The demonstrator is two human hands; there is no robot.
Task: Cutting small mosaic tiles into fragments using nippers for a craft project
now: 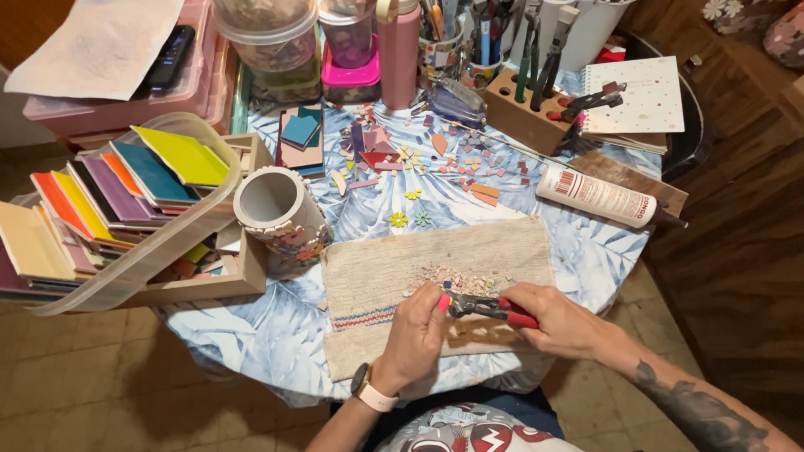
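My right hand [559, 322] grips red-handled tile nippers [490, 308], jaws pointing left. My left hand [419, 331], with pink nails and a watch on the wrist, pinches a small tile piece right at the nipper jaws. Both hands rest over a beige woven cloth [502, 247] near the table's front edge. A pile of tiny pale pink tile chips [456, 279] lies on the cloth just beyond my fingers. A white cylindrical pot [276, 209], partly covered in mosaic pieces, stands left of the cloth.
A clear tub of coloured tiles [117, 192] sits at the left on a wooden tray. Loose tile shards [419, 159] scatter mid-table. A white glue tube [599, 197] lies at right. A wooden tool block [523, 117], notebook [636, 92], pink bottle [399, 50] and jars stand at the back.
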